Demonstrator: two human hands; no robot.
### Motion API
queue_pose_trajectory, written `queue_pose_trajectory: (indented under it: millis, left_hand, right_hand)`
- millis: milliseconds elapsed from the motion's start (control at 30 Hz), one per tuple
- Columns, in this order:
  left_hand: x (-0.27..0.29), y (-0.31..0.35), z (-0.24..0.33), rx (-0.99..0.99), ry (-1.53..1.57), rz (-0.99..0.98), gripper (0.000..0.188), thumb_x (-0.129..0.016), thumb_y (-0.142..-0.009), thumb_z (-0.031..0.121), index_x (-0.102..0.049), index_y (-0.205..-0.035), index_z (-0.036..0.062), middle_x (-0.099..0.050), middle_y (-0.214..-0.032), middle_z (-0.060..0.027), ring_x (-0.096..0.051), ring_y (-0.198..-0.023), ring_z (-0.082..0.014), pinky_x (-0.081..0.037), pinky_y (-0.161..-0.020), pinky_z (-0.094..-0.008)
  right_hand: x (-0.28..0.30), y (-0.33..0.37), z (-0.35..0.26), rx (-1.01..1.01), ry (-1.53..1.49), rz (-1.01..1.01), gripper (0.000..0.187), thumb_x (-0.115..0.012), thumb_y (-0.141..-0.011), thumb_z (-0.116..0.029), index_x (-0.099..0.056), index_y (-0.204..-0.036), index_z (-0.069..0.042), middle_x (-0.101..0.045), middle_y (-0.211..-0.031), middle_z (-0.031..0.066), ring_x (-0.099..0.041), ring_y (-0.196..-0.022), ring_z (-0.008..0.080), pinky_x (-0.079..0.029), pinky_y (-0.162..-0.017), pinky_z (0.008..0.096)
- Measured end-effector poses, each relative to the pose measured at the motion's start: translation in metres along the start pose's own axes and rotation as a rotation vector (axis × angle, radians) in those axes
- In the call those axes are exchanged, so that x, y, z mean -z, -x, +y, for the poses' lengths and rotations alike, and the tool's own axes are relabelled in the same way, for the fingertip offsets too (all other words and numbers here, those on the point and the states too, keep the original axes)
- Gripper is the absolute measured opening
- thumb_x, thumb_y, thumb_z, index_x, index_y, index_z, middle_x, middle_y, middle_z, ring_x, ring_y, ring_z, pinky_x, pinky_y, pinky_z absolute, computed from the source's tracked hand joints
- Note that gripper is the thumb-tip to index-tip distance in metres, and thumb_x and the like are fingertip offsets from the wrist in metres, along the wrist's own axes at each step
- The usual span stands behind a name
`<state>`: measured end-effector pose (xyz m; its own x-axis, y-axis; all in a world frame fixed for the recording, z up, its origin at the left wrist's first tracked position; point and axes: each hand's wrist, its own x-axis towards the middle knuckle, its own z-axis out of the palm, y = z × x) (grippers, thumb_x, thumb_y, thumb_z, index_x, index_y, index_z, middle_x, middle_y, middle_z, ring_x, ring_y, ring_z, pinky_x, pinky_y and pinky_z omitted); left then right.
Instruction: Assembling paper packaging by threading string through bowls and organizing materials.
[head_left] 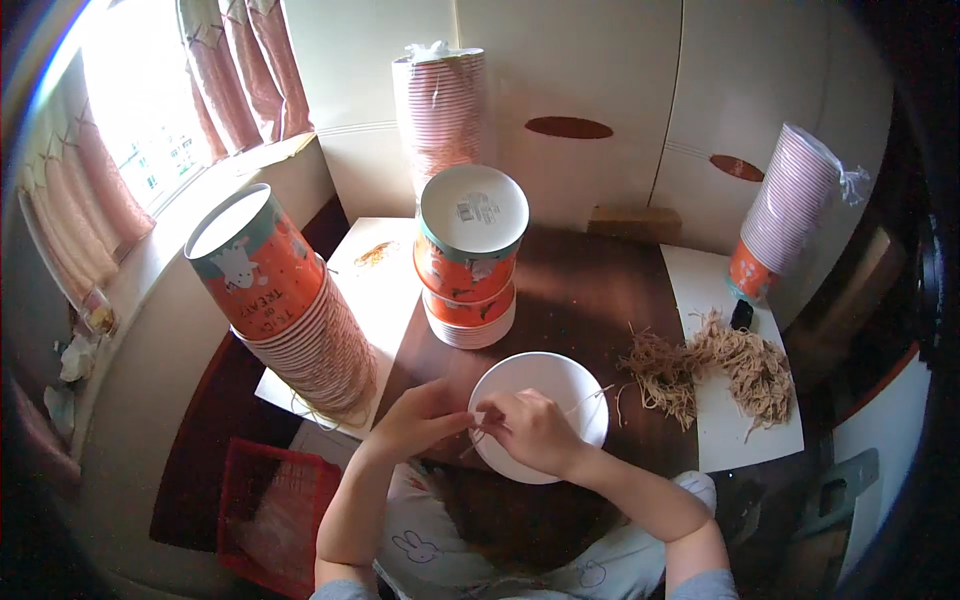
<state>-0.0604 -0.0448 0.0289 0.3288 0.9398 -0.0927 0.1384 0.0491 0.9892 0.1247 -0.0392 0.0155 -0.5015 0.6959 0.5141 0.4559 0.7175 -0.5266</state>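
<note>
A white round paper bucket [565,380] stands at the near edge of the brown table, its pale inside facing up. Over its opening my right hand [535,430] pinches a thin tan cord [590,398], one end of which sticks out past the bucket's right rim. My left hand [420,418] meets it at the bucket's left rim, thumb and fingers closed on the cord's other part. A short end hangs below the fingertips. The exact grip is partly hidden by the fingers.
Tan cords lie in a loose heap [755,380] at right, on a white board. Orange printed buckets are stacked upside down in a leaning stack [310,340] at left and a shorter stack [468,275] ahead. Wrapped stacks [790,205] stand behind. A red basket [275,510] sits lower left.
</note>
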Motion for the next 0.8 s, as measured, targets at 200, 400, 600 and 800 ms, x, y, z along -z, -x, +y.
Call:
queue_pose_trajectory:
  millis: [200, 400, 600, 800]
  left_hand:
    - [0.005, 0.011, 0.015, -0.025, -0.596, -0.13, 0.021, -0.07, -0.068, 0.019, -0.061, -0.078, 0.0033, -0.06, -0.068, -0.0049, -0.055, -0.061, -0.0113, -0.044, -0.058, -0.0253]
    - [0.007, 0.01, -0.001, -0.088, -0.699, -0.15, 0.018, -0.067, -0.067, 0.017, -0.063, -0.081, 0.0056, -0.061, -0.067, -0.0101, -0.06, -0.065, -0.0152, -0.046, -0.061, -0.0273]
    - [0.006, 0.01, -0.01, -0.178, -0.419, 0.073, 0.013, -0.063, -0.07, 0.008, -0.063, -0.083, 0.0038, -0.062, -0.072, -0.0094, -0.06, -0.063, -0.014, -0.047, -0.059, -0.0249]
    - [-0.004, 0.007, -0.005, -0.283, -0.456, 0.086, 0.014, -0.061, -0.073, 0.005, -0.063, -0.086, 0.0037, -0.062, -0.074, -0.0093, -0.06, -0.062, -0.0132, -0.047, -0.059, -0.0238]
  right_hand:
    - [0.007, -0.002, -0.005, -0.152, -0.137, -0.041, 0.021, -0.064, -0.071, -0.012, -0.051, -0.087, -0.008, -0.061, -0.072, 0.006, -0.06, -0.069, 0.0236, -0.045, -0.066, 0.0346]
    - [0.007, -0.002, -0.006, -0.221, -0.227, -0.069, 0.02, -0.063, -0.073, -0.01, -0.05, -0.088, -0.005, -0.062, -0.074, 0.0083, -0.062, -0.07, 0.0215, -0.048, -0.061, 0.0308]
    - [0.006, -0.002, -0.005, -0.225, -0.259, -0.085, 0.022, -0.064, -0.073, -0.011, -0.05, -0.089, -0.005, -0.062, -0.075, 0.0093, -0.062, -0.071, 0.0204, -0.049, -0.063, 0.0303]
    - [0.007, -0.003, -0.007, -0.212, -0.308, -0.048, 0.021, -0.061, -0.073, -0.008, -0.048, -0.089, -0.005, -0.062, -0.075, 0.011, -0.062, -0.072, 0.0247, -0.049, -0.063, 0.0343]
